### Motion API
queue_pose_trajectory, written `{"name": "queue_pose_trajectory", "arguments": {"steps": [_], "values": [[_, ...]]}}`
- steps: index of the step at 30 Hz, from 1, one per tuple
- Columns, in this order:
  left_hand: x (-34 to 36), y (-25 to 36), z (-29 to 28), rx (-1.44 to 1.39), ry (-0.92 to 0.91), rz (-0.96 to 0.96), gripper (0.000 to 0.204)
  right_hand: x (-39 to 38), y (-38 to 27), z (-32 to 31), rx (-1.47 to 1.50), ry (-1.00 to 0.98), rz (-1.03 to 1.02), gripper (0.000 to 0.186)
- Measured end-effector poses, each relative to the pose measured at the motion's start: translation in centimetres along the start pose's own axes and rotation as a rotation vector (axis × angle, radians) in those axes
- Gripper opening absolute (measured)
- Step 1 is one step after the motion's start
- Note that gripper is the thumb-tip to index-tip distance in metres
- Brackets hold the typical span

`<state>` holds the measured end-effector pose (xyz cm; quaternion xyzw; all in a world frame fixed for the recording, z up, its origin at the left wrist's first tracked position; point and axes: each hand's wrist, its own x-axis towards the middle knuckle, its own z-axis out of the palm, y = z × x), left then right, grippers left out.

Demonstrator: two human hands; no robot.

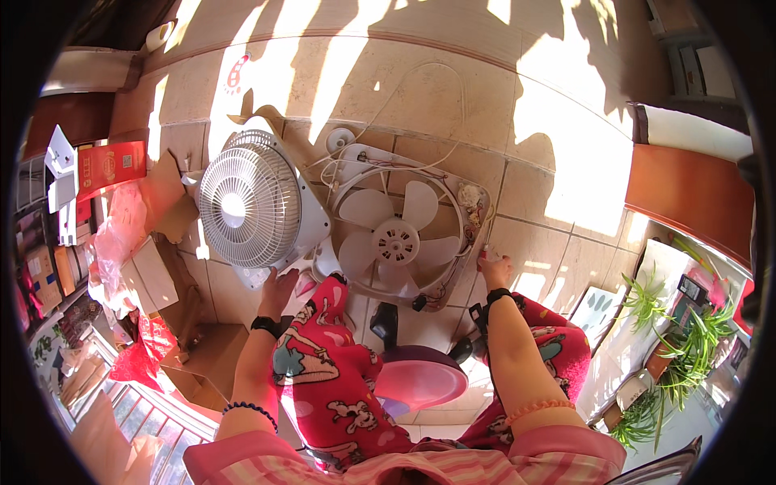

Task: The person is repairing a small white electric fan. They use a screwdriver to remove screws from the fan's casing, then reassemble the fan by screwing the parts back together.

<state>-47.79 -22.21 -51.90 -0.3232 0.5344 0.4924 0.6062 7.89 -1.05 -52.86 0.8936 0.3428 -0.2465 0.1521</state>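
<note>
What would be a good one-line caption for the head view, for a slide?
Left hand on the detached fan grille, right hand on the opened fan housing.

A white box fan lies dismantled on the tiled floor, in two parts. Its front cover (257,202), a square white frame with a round grille of fine ribs, stands tilted on its lower edge to the left, where the left hand (277,293) touches its bottom corner. Just beside it on the right, the rear housing (408,228) lies flat with its white blades (395,238) and hub facing up and thin wires looped along its top and right edges, the right hand (495,270) resting at its lower right corner.
</note>
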Motion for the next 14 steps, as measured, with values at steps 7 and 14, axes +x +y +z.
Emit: {"name": "queue_pose_trajectory", "arguments": {"steps": [7, 14], "values": [[-17.7, -1.5, -4.3, 0.471, 0.066, -0.204, 0.037, 11.3, 1.7, -26.8, -0.155, -0.343, -0.231, 0.058], [-36.9, 4.4, -2.7, 0.66, 0.466, -0.412, 0.013, -12.7, 24.6, -40.9, 0.007, -0.699, 0.436, 0.024]]}}
